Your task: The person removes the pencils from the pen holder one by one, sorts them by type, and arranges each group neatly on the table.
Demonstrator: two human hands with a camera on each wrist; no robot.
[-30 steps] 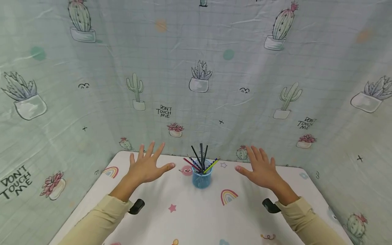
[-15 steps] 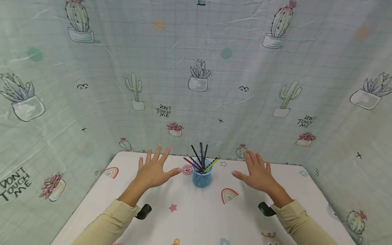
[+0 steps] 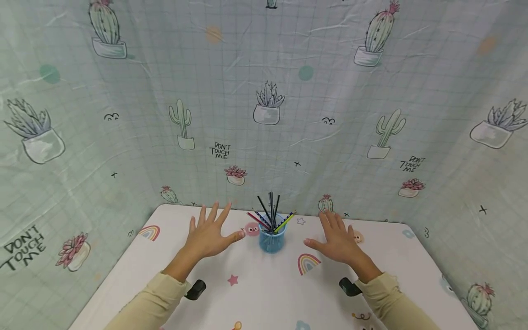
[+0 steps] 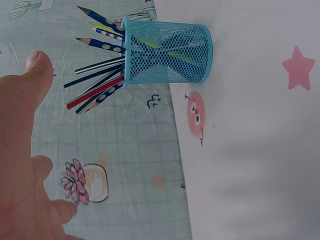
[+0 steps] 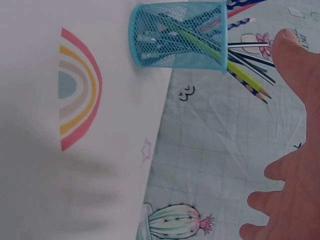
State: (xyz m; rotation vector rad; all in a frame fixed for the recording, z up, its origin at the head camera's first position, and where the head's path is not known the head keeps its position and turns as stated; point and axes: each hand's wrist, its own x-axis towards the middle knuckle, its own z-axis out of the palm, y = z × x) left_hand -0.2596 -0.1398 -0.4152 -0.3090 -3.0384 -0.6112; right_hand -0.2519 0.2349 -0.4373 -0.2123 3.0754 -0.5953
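Pencils [image 4: 95, 92] inside blue mesh cup [image 4: 170, 75]

Soft light is making creases shine on the cloth [image 3: 264, 55]. Faint shadows are lying on the table [image 3: 268, 295]. Both wrist views are looking dimmer.

Left hand [image 3: 207, 237] and right hand [image 3: 337, 242] are being held out, apart.
The fingers [image 3: 213, 213] are being extended, the thumbs [image 3: 235, 237] being pointed inward; both forearms [image 3: 154, 295] are being slanted in from below. The wrists [image 3: 179, 268] are perhaps being bent slightly back.
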